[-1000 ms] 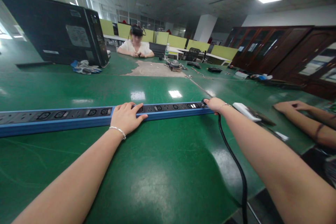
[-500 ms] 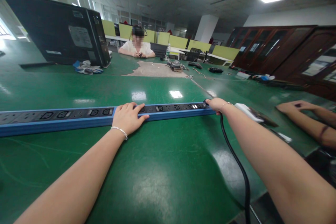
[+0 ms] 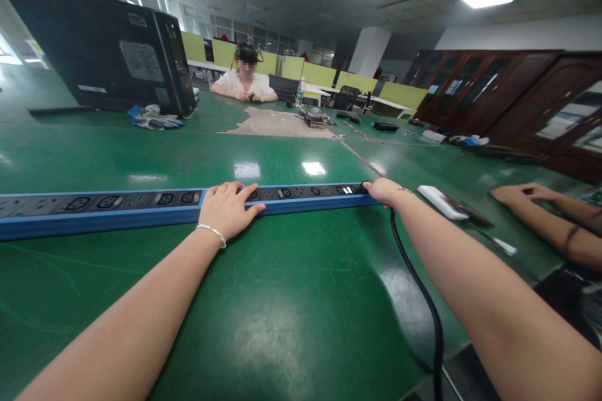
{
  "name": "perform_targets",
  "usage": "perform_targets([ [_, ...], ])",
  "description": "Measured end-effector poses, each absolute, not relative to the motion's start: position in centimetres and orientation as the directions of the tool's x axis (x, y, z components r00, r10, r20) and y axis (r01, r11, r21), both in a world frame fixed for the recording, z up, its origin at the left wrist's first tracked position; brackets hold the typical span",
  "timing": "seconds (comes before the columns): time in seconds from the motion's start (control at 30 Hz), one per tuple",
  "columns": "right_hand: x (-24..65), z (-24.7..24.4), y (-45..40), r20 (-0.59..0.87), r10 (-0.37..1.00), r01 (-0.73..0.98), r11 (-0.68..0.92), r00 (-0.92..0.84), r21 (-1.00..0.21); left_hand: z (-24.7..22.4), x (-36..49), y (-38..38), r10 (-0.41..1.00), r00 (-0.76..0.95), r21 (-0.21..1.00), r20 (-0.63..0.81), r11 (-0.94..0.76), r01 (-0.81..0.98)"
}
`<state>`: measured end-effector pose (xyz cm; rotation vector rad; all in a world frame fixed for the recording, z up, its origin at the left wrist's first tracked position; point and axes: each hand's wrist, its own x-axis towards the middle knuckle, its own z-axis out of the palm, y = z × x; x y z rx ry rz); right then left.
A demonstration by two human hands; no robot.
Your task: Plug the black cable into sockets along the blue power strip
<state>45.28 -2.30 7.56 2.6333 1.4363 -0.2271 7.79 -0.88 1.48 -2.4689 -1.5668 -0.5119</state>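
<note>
A long blue power strip [image 3: 310, 203] with a black face and rows of sockets lies across the green table. My left hand [image 3: 229, 207] grips it from above near the middle, thumb along the near side and fingers over the top. At the strip's right end, my right hand [image 3: 382, 191] is closed round a small black plug-like piece [image 3: 364, 187], mostly hidden by the fingers. From beneath that hand a thick black cable [image 3: 426, 291] runs down past the table's near edge. Whether the piece sits in a socket cannot be made out.
A black computer case [image 3: 122, 56] stands at the far left, with work gloves [image 3: 154, 118] beside it. Across the table sits a person [image 3: 245, 78]. Another person's forearms [image 3: 540, 210] rest at the right, near a white object [image 3: 442, 202]. Small parts [image 3: 316, 116] lie farther back.
The black piece under my right hand sits slightly lower against the strip's end. My left hand keeps its place on the strip. The whole view has shifted a little.
</note>
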Motion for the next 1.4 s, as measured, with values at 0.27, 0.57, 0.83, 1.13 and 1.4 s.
perform_targets([
  [0.27,44.9,7.0,-2.7,-0.195,0.794,0.814,-0.579,0.576,0.046,1.4,7.8,-0.8,0.849,0.385,0.023,0.362,-0.421,0.907],
  [0.57,45.2,6.7,-2.6,-0.143,0.818,0.83,-0.552,0.558,0.078,1.3,7.8,-0.7,0.848,0.378,0.019,0.371,-0.414,0.91],
  [0.83,45.4,5.6,-3.0,-0.053,0.812,0.814,-0.581,0.581,0.024,1.4,7.8,-0.8,0.845,0.382,0.014,0.375,-0.417,0.909],
  [1.13,45.5,5.7,-3.7,-0.029,0.83,0.827,-0.558,0.557,-0.068,1.3,7.7,-0.9,0.84,0.369,0.035,0.398,-0.416,0.909],
  [1.4,45.5,4.8,-3.7,0.02,0.802,0.8,-0.594,0.597,-0.082,1.1,7.7,-0.8,0.833,0.365,0.035,0.415,-0.416,0.909],
])
